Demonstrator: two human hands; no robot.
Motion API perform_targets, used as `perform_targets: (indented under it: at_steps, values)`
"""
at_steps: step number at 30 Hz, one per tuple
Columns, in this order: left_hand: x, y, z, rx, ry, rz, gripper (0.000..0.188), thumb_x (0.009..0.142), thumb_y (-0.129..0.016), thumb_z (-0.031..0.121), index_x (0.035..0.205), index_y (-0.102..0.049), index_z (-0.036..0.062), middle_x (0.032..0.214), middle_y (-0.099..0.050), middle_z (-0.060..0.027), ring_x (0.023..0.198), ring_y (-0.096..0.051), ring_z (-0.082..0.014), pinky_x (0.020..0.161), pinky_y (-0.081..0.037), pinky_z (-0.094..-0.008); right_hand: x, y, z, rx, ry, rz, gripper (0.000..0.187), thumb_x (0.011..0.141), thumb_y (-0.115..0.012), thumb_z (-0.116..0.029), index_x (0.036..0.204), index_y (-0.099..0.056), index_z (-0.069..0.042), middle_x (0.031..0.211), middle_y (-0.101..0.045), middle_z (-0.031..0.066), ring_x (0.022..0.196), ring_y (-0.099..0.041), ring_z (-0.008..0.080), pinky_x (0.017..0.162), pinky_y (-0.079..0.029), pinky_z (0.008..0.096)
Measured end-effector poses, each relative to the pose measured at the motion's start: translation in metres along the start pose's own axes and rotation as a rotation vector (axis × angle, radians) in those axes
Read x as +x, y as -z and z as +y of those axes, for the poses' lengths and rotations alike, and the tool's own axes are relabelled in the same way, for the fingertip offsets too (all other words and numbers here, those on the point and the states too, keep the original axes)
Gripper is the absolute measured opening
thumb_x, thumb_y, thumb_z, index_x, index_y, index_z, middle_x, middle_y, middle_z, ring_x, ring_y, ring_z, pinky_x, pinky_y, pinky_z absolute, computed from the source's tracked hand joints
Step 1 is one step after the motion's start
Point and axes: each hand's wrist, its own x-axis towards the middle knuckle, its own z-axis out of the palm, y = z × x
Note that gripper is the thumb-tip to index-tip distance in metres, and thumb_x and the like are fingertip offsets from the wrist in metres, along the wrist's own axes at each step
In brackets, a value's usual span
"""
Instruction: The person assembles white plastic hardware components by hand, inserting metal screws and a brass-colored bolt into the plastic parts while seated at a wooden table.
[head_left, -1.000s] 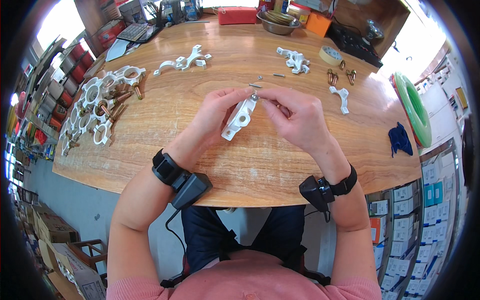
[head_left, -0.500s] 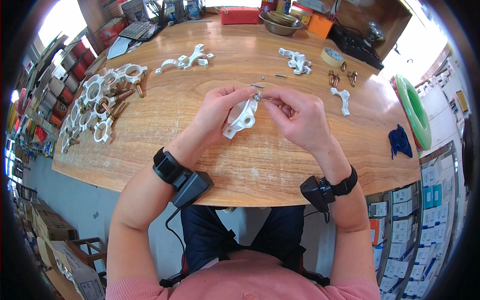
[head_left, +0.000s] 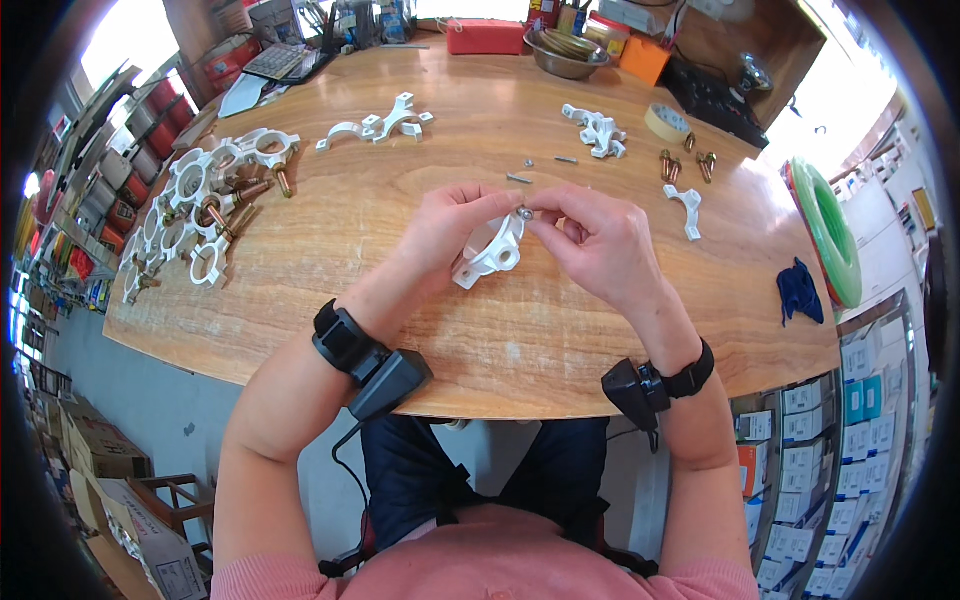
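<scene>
A curved white clamp (head_left: 490,264) slants, metal fastener (head_left: 526,214) at its far end.

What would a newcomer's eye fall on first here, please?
Probably the left hand and right hand, meeting at a white clamp over the middle of the table. Then perhaps the heap of white rings at its left, and the green coil by its right edge.

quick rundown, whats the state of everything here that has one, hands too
Left hand: closed on the white clamp
Right hand: fingertips pinched at the steel fastener
White clamp: held tilted
Steel fastener: at the clamp's far end, tightness unclear
Steel pins: two, lying loose
Gold-coloured bolts at right: lying loose
Tape roll: lying flat
Blue cloth: crumpled
Cardboard box at lower left: flaps open
</scene>
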Motion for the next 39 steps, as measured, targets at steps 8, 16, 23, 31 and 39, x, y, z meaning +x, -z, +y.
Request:
perform_targets:
  at_steps: [8,16,23,31,39]
  values:
    - [0.002,0.001,-0.005,-0.029,0.091,0.007,0.022,0.081,-0.055,0.022,0.088,-0.058,0.0013,0.069,-0.058,-0.0030,0.055,-0.053,-0.0091,0.045,-0.043,-0.0216,0.001,-0.005,0.005,-0.001,0.083,0.024,0.010,0.072,-0.060,-0.012,0.082,-0.061,-0.011,0.070,-0.060,0.0023,0.056,-0.057,0.0170,0.049,-0.044,0.0269]
    - [-0.005,0.000,0.002,-0.183,0.096,-0.361,0.040,0.078,-0.061,0.023,0.109,-0.046,0.0031,0.096,-0.052,-0.0050,0.083,-0.052,-0.0121,0.067,-0.047,-0.0282,0.001,-0.003,0.006,0.062,-0.003,0.122,0.011,0.073,-0.061,-0.014,0.080,-0.057,-0.005,0.069,-0.059,0.0064,0.054,-0.057,0.0179,0.049,-0.044,0.0266]
    - [-0.003,0.000,0.004,0.137,0.046,-0.377,0.067,0.064,-0.072,0.018,0.119,-0.036,0.0041,0.108,-0.045,-0.0048,0.099,-0.045,-0.0136,0.074,-0.045,-0.0294,0.001,0.000,0.005,0.056,-0.032,0.106,0.011,0.074,-0.061,-0.014,0.078,-0.057,-0.004,0.069,-0.059,0.0066,0.054,-0.058,0.0176,0.049,-0.045,0.0261]
    - [0.003,0.001,0.005,0.309,-0.088,-0.283,0.058,0.061,-0.072,0.009,0.110,-0.041,0.0030,0.101,-0.047,-0.0018,0.094,-0.044,-0.0086,0.073,-0.040,-0.0215,0.001,0.001,0.007,0.002,-0.022,0.093,0.013,0.073,-0.061,-0.013,0.085,-0.058,-0.008,0.070,-0.060,0.0051,0.054,-0.057,0.0166,0.049,-0.044,0.0259]
    - [0.004,0.003,0.004,0.368,-0.147,-0.269,0.061,0.059,-0.074,0.008,0.110,-0.042,0.0024,0.101,-0.047,-0.0016,0.096,-0.044,-0.0101,0.083,-0.036,-0.0239,0.002,0.001,0.006,-0.037,0.027,0.078,0.013,0.073,-0.061,-0.015,0.083,-0.058,-0.008,0.068,-0.059,0.0048,0.055,-0.057,0.0171,0.049,-0.044,0.0266]
